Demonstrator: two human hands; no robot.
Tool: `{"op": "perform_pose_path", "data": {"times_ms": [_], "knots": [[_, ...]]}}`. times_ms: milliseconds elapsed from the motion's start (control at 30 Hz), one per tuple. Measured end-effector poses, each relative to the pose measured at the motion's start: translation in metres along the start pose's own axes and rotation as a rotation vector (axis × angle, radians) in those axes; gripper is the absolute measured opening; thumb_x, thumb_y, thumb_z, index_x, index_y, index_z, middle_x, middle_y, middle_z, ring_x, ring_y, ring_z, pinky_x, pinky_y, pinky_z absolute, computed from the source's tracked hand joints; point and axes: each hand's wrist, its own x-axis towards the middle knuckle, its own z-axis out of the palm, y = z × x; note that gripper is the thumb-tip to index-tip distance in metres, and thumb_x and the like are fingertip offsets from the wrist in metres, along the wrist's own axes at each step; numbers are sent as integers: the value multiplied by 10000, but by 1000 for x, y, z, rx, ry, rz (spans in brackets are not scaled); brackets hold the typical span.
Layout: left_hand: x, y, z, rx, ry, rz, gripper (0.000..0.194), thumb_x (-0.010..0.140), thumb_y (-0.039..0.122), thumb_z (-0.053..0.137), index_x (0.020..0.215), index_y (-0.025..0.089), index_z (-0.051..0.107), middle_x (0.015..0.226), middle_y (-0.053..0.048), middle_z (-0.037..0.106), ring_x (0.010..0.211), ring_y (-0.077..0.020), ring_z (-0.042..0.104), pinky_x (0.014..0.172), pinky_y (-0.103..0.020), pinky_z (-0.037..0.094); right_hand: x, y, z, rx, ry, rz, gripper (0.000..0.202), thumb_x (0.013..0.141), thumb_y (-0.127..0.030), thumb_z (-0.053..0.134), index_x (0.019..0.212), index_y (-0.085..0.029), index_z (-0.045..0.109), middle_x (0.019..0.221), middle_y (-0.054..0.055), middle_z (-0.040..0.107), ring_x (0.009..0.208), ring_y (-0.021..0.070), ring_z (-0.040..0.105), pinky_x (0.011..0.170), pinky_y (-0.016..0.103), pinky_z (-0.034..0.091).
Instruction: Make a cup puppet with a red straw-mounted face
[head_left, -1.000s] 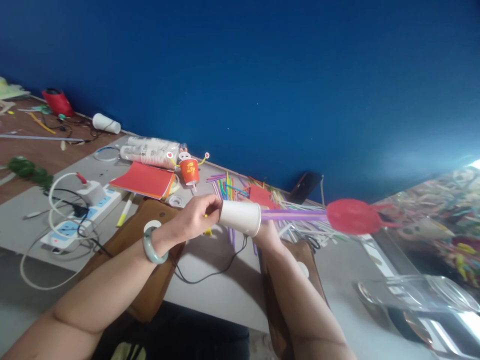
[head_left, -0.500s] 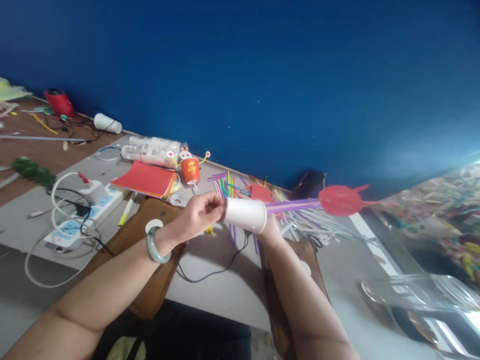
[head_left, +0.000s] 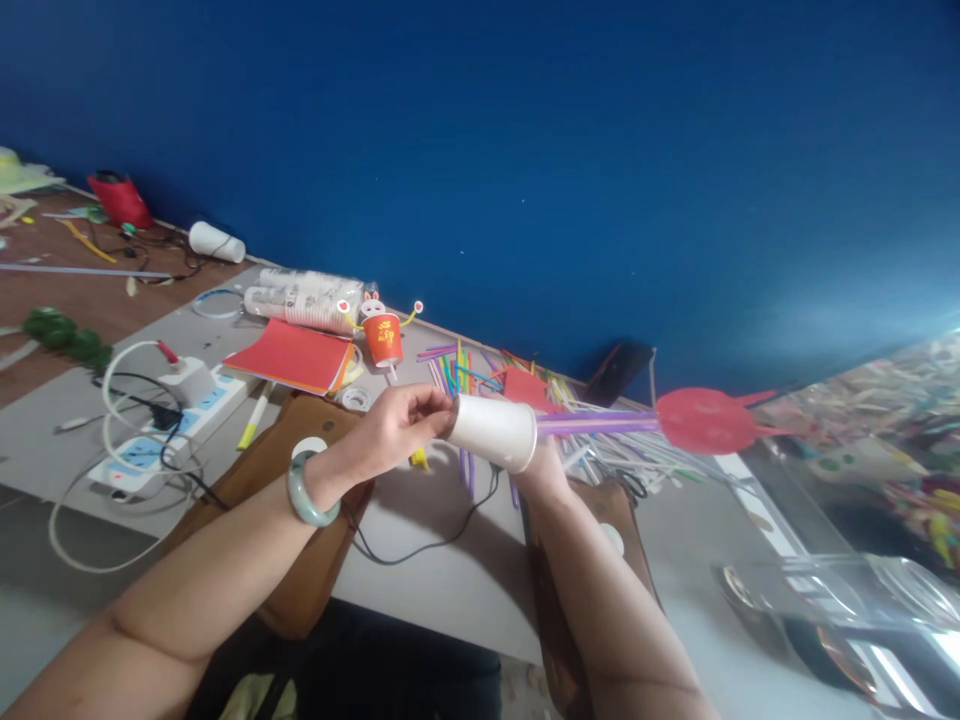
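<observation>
A white paper cup (head_left: pixel 493 432) lies sideways in the air between my hands, its wider end to the right. My left hand (head_left: pixel 409 425), with a jade-green bangle at the wrist, pinches at the cup's narrow end. Behind the wider end is my right hand (head_left: pixel 541 475); the cup hides its fingers. Purple strips (head_left: pixel 600 423) stretch to the right from the cup's wide end. They meet a red cutout (head_left: pixel 706 420) with two long pointed ends, held off the table. Where the strips' left ends sit is hidden.
A red cup figure with rabbit ears (head_left: pixel 383 340) stands behind, near bagged paper cups (head_left: pixel 304 302) and red paper sheets (head_left: pixel 292 355). Colourful sticks (head_left: pixel 637 450) lie beyond my hands. A power strip (head_left: pixel 169 440) with cables is left; a clear plastic container (head_left: pixel 862 590) is right.
The red cutout has shifted right and slightly down, and more of the purple strips shows beyond the cup. Both hands and the cup have hardly moved.
</observation>
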Motion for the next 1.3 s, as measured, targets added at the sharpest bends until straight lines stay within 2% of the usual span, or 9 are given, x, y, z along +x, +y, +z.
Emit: {"op": "perform_pose_path", "data": {"times_ms": [100,233,433,700,833,967,1100,1300], "knots": [[1,1,-2,-41,-30,-50,212,867,360,663,861,149,656,756,-1,636,608,-84,534,524,-177,453,0,1,1,-4,-19,-63,471,670,-476,807,1051,-214,716,936,96,762,969,309,718,811,398,615],[2,0,-4,-18,-57,-63,226,860,372,662,834,148,641,741,4,607,618,-89,532,503,-174,430,1,-4,2,-28,-64,-133,398,703,-467,796,1006,-217,731,917,94,760,995,299,706,862,392,602],[3,-7,-2,48,-65,-10,152,873,297,630,844,150,611,750,0,612,643,-95,541,529,-183,426,3,-8,-5,-42,-86,-36,448,667,-472,822,1022,-214,732,928,82,764,974,308,718,886,428,600],[3,-15,0,-69,-54,23,169,895,311,621,852,149,596,785,-16,633,704,-103,579,600,-198,462,10,-13,-18,7,-195,97,362,631,-436,842,892,-204,746,843,54,767,813,283,739,684,367,633],[2,-15,1,-169,-83,24,198,903,333,625,853,146,589,799,-30,657,737,-117,633,630,-203,497,10,-15,-20,-15,-167,116,349,600,-400,868,845,-186,741,770,47,762,695,246,725,581,317,611],[2,-14,5,-254,-52,19,191,891,326,646,856,145,597,796,-30,664,747,-123,658,674,-220,529,10,-3,-18,92,-120,79,386,587,-417,878,868,-183,756,840,61,781,747,256,741,670,349,631],[1,-12,7,-306,-59,-23,188,879,316,664,843,145,596,782,-33,669,717,-122,666,657,-224,533,13,4,-13,176,-194,168,331,685,-436,829,911,-198,783,916,58,790,863,279,754,789,387,631],[0,-10,9,-341,-81,-43,195,876,313,672,828,140,595,760,-34,670,693,-118,669,633,-213,524,15,2,-13,206,-280,206,425,676,-540,806,955,-220,789,968,58,791,933,313,749,854,431,621]]}}
